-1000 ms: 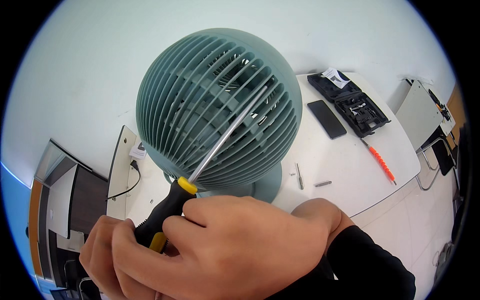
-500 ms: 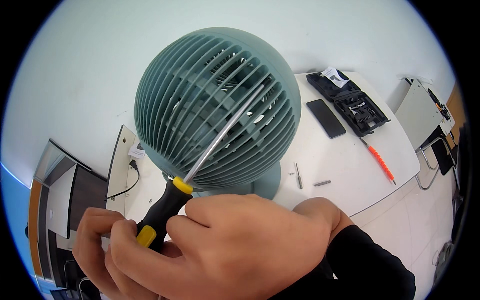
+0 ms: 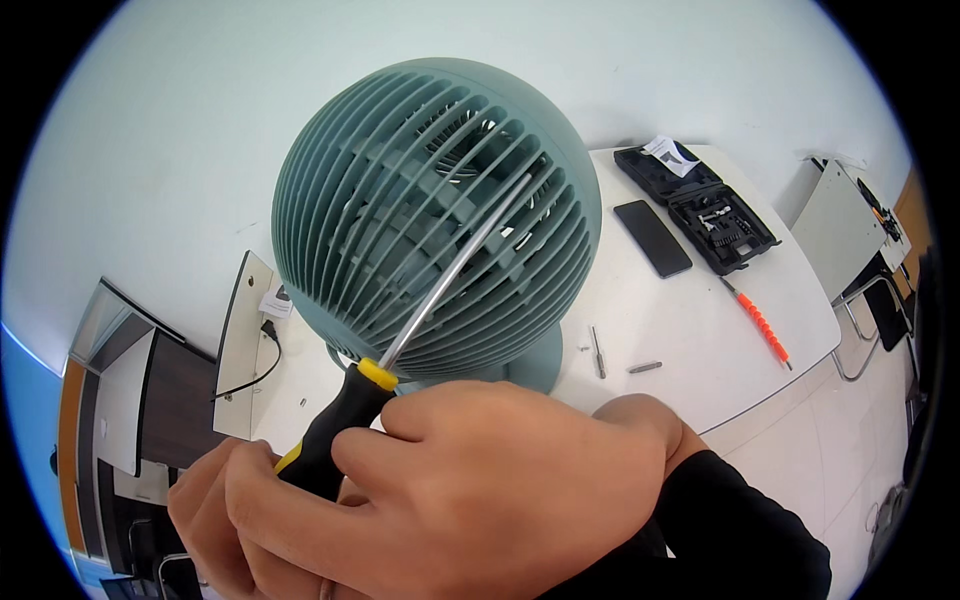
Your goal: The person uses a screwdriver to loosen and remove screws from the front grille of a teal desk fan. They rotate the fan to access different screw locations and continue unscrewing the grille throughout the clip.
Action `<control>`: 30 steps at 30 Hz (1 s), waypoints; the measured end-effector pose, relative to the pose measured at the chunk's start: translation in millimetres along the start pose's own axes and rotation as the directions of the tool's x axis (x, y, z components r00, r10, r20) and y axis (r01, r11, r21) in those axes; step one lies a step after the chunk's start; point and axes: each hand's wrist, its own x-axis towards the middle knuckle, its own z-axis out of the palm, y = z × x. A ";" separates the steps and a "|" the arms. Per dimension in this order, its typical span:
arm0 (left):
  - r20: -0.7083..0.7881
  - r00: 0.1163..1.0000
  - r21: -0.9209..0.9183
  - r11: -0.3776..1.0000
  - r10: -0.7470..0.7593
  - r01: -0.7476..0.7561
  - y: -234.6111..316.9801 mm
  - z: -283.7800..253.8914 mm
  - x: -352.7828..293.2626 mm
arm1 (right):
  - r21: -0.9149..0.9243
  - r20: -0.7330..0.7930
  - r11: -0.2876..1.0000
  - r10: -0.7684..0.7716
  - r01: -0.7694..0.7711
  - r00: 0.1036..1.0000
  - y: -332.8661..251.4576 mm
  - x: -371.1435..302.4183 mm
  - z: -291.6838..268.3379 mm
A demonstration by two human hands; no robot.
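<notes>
Screwdriver, one: black-and-yellow handle, bright shaft, in front of the fan. Right hand: fingers closed around the handle; the further fingers at its lower end cannot be surely assigned, so the left hand's state cannot be told. Handling, as judged: keep the shaft in line with its point of entry, press steadily, turn at the handle and avoid levering on the ribs; whether the tip is seated cannot be seen. Orientation: long axis aslant, from 7 to 1 o'clock; tip toward 1, handle toward 7. Fan: globe-shaped, green, ribbed, on a round base. On the white surface, from the fan: phone and open black case at 3 o'clock; two loose bits at 4.
</notes>
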 end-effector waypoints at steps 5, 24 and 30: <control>0.113 0.987 -0.073 0.989 -0.116 0.125 6.9 -10.0 5.9 | 0.021 0.032 1.000 0.013 -0.014 0.999 -1.5 -3.8 -3.7; -0.120 0.991 -0.084 0.994 0.062 -0.073 -8.5 8.1 -11.8 | -0.021 -0.022 1.000 -0.013 0.012 1.000 2.4 0.1 -3.3; -0.218 0.974 -0.154 0.984 0.059 -0.095 -22.9 15.9 -27.1 | 0.003 -0.035 1.000 -0.008 0.008 0.999 2.6 0.1 0.3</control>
